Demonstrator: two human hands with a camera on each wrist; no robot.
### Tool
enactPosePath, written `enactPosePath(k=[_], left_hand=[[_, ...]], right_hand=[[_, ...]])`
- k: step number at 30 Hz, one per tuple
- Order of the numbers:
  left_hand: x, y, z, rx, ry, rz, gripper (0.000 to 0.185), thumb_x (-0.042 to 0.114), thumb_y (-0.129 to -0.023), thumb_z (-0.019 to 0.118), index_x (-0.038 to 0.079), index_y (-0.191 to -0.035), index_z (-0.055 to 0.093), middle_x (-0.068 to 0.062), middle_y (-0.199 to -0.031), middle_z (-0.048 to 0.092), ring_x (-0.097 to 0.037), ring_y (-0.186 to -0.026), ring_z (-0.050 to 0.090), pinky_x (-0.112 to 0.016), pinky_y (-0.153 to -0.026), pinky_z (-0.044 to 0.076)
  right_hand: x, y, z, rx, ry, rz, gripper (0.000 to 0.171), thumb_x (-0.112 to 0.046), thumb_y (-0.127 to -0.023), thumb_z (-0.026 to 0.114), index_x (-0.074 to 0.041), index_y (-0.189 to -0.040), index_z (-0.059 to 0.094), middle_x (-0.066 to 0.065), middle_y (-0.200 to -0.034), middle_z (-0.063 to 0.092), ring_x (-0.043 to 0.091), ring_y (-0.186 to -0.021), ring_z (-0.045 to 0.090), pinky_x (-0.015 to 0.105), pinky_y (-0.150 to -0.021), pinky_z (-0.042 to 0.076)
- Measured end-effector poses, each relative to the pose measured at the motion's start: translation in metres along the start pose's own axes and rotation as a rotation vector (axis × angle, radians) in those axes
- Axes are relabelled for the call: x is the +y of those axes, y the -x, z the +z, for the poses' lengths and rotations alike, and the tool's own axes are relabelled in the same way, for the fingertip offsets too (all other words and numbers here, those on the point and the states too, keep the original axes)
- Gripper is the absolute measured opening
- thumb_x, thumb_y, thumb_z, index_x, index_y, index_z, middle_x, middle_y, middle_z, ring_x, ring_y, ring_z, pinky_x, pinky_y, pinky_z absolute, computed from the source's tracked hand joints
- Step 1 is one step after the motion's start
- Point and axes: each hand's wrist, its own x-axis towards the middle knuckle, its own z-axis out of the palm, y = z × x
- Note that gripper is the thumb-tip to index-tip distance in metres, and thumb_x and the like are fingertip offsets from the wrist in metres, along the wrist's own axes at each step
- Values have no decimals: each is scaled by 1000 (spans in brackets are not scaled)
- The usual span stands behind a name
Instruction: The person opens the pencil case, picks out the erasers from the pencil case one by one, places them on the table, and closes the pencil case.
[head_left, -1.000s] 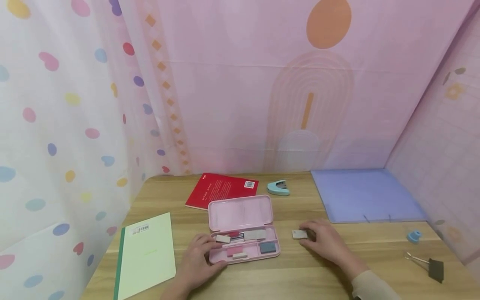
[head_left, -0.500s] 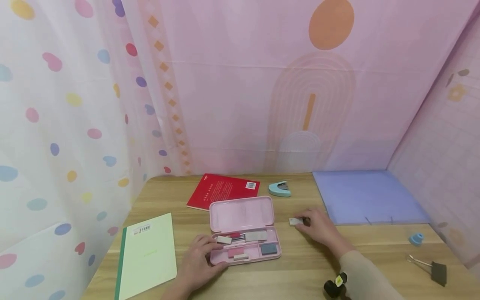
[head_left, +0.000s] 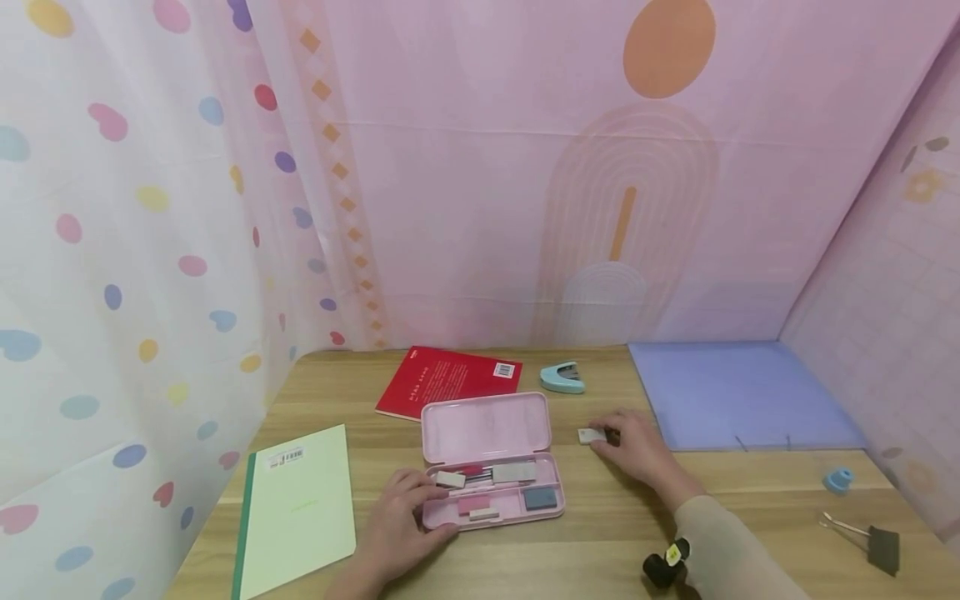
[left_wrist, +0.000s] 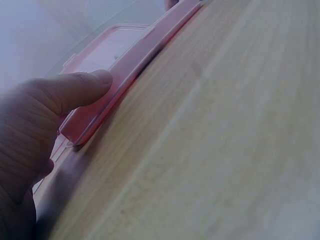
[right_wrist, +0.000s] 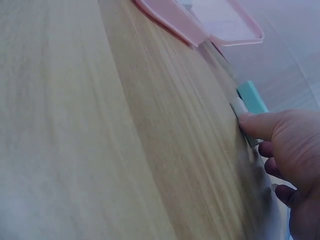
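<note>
An open pink pencil case (head_left: 487,429) lies mid-table, with several small erasers and blocks in its tray. My left hand (head_left: 429,505) grips the case's left end; in the left wrist view its thumb (left_wrist: 80,87) presses on the pink rim (left_wrist: 130,65). My right hand (head_left: 613,439) lies on the table to the right of the case and pinches a small whitish eraser (head_left: 591,435). From the right wrist, the thumb (right_wrist: 257,125) shows against that eraser (right_wrist: 238,106), with the other fingers curled below.
A red book (head_left: 446,381) and a teal stapler (head_left: 562,377) lie behind the case. A purple folder (head_left: 735,392) covers the back right. A green notebook (head_left: 296,504) lies front left. A small blue object (head_left: 837,479) and a binder clip (head_left: 877,546) sit far right. Curtains enclose the table.
My right hand has moved the small eraser away from me, toward the back of the table. The left hand has stayed on the case.
</note>
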Motion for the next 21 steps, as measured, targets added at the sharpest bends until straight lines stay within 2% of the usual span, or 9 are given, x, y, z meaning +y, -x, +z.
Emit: enactPosePath(k=[5,8,11,16,21], left_hand=[[-2,0,1,1,7,2,52,68,-68,72,26,-99,74,19,-105,58,-4,-110,44,-35,-94,48],[-3,-1,1,10,6,5,50,65,-68,75,26,-98,74,21,-104,57,-3,-110,44,-34,-93,48],[-4,-1,2,13,8,9,51,66,-68,74,26,-98,74,20,-104,58,-3,-110,44,-34,-93,48],[-4,-1,0,10,10,5,55,72,-68,69,26,-98,74,20,-104,58,-3,-110,44,-34,-94,47],[-2,-1,0,7,11,2,53,70,-68,71,26,-98,74,21,-103,57,-3,-109,43,-34,-92,48]], right_hand=[[-26,11,-6,35,7,-42,36,-26,-82,77,-15,-115,69,2,-108,63,22,-99,58,44,-85,49],[-53,23,-7,-11,-17,-102,37,-28,-82,77,-16,-116,68,4,-113,65,26,-107,58,48,-91,48],[-75,32,-1,-88,-39,-146,35,-32,-85,74,-18,-116,68,1,-115,64,25,-111,57,49,-93,47],[-91,28,16,-103,7,-181,28,-35,-86,72,-23,-112,70,-8,-108,63,12,-99,55,39,-88,50],[-95,17,30,-95,55,-196,26,-33,-84,75,-23,-107,72,-11,-98,62,9,-91,52,33,-84,50]])
